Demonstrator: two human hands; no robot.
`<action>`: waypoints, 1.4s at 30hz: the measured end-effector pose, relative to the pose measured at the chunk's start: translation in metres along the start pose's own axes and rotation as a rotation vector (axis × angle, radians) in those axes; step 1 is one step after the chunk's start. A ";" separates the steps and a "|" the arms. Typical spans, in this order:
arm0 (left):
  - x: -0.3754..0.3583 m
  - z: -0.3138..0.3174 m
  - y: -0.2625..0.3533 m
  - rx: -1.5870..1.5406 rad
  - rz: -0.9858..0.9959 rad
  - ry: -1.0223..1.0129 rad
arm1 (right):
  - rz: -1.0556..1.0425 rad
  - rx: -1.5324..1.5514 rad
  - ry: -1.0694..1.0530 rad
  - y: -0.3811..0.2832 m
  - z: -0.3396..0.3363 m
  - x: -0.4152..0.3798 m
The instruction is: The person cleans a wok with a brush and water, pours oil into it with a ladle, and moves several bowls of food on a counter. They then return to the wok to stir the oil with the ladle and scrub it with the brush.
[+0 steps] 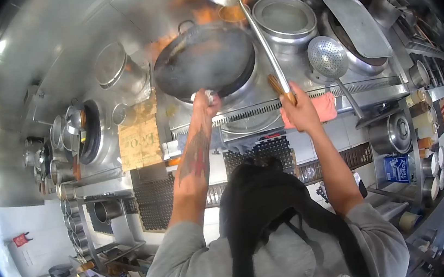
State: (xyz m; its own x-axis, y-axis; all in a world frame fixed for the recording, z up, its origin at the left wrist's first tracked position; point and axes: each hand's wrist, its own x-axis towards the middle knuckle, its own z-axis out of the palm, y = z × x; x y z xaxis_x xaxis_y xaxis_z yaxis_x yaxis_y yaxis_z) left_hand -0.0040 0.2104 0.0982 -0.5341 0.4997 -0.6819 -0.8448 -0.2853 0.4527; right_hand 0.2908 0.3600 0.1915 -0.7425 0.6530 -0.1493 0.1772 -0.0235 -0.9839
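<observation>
While flames glow orange at the top centre of the frame, we grip the wok [203, 59] with our left hand [205, 103], the fingers clenched around a cloth-wrapped handle at the wok's near rim. The wok sits dark and round on the burner in the upper middle of the frame. Our right hand [298, 109] is closed around the wooden grip of a long ladle [246, 21], whose steel shaft runs up and to the left, across the right edge of the wok, ending in a shiny bowl near the top of the frame beside the flames. Just right of the wok stands a round steel pot [286, 20] filled with pale liquid. A perforated skimmer [328, 57] lies to the right of the ladle's shaft, its handle slanting down to the right. A pink cloth [324, 109] rests on the stove's front ledge, just beside our right hand. At left centre, a cardboard sheet [138, 134] leans by the stove.
</observation>
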 end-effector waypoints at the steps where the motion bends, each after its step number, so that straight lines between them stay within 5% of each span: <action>1: -0.010 -0.001 0.000 0.028 0.039 -0.071 | -0.007 0.023 -0.009 0.012 -0.007 -0.013; 5: -0.011 -0.061 0.035 0.131 0.035 -0.102 | -0.009 -0.117 0.060 0.066 -0.038 -0.063; 7: -0.021 -0.065 0.060 0.252 0.125 0.017 | 0.023 -0.121 0.118 0.072 -0.047 -0.086; 16: 0.006 -0.111 0.195 0.874 0.235 -0.035 | 0.141 -0.071 0.318 0.055 -0.012 -0.117; 19: 0.021 -0.116 0.228 0.941 0.388 -0.104 | 0.124 -0.239 0.266 0.015 0.006 -0.113; 20: 0.118 -0.171 0.281 1.486 0.895 -0.526 | 0.104 -0.281 0.259 0.004 0.012 -0.110; 23: 0.021 -0.104 0.268 1.265 0.478 -0.167 | 0.113 -0.426 0.205 -0.002 0.017 -0.089; 27: -0.003 -0.079 0.285 1.309 0.455 -0.258 | 0.094 -0.550 0.108 -0.030 0.047 -0.062; 30: -0.009 -0.062 0.296 1.489 0.589 -0.223 | 0.206 -0.632 0.071 -0.031 0.075 -0.051; 35: -0.058 -0.040 0.282 1.689 0.767 -0.185 | -0.122 -0.726 0.232 0.038 0.122 -0.061; 37: -0.045 -0.055 0.285 1.758 0.898 -0.245 | -0.064 -0.632 0.248 0.056 0.140 -0.077; 39: -0.080 -0.062 0.255 1.738 1.271 -0.309 | -0.038 -0.609 0.266 0.064 0.155 -0.098; 42: -0.108 -0.063 0.232 1.818 1.269 -0.207 | 0.009 -0.547 0.268 0.069 0.162 -0.111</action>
State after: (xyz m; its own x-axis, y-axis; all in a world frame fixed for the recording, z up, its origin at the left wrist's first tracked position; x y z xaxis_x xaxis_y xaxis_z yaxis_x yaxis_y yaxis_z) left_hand -0.1443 0.0389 0.2409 -0.4995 0.8105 0.3060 0.8278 0.3424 0.4443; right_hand 0.2807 0.1633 0.1243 -0.5638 0.8239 -0.0578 0.5416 0.3160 -0.7789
